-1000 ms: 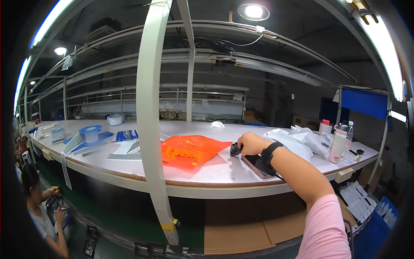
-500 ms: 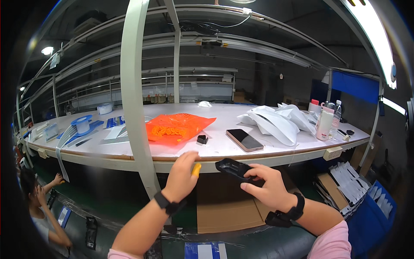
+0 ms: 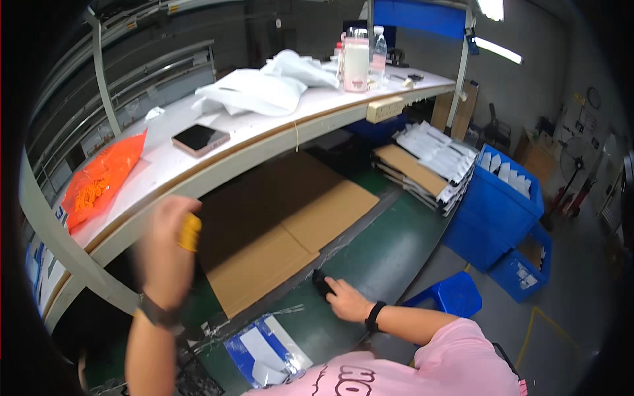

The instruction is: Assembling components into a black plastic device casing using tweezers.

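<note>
My left hand (image 3: 165, 254), smeared by motion, is raised in front of the table edge. Its fingers are closed round a small yellow piece (image 3: 189, 232), whose kind I cannot make out. Low over the green belt-like surface (image 3: 366, 254), my right hand (image 3: 348, 301) grips a black plastic shell (image 3: 321, 282), mostly covered by the fingers. I cannot tell whether the shell touches the surface. A flat cardboard sheet (image 3: 264, 264) lies just beyond it. Nearer to me is a blue and white plastic packet (image 3: 267, 350).
On the white table are an orange bag of small pieces (image 3: 105, 178), a phone (image 3: 200, 139), white foam sheets (image 3: 254, 92) and a pink-white bottle (image 3: 356, 63). Stacked flat cartons (image 3: 429, 162), blue bins (image 3: 492, 218) and a blue stool (image 3: 456, 294) stand at the right.
The view has swung right and down. My right hand has carried the black shell from the table's front edge down to the green surface. My left hand still has the yellow piece.
</note>
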A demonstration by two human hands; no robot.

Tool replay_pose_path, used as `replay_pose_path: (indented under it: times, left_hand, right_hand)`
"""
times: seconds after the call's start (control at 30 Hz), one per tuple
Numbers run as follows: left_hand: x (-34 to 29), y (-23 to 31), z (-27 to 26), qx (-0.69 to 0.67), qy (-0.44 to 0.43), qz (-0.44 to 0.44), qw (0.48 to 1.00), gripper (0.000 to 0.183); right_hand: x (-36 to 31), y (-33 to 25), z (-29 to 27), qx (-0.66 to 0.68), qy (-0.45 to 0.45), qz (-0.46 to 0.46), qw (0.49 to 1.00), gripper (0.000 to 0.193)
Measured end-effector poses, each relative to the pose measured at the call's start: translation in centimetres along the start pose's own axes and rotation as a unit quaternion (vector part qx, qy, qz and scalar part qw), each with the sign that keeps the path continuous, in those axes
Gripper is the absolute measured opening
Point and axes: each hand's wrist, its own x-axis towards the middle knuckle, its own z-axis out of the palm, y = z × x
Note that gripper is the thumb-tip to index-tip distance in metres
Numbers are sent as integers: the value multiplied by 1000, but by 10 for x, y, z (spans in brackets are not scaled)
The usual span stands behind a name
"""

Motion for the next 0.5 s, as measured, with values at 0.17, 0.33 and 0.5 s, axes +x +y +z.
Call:
replay_pose_path:
  times: [0.17,0.33,0.5]
  left_hand:
    - [-170,4,166,-196,-251,-132,939,29]
    - [-266,1,244,-185,-315,-225,903,33]
    - [-270,12,261,-139,-367,-195,899,41]
  right_hand:
    - [-42,7,37,-89,-68,-91,990,20]
    - [-40,1,34,0,-80,-110,991,33]
    - [-30,-6,58,149,43,359,921,69]
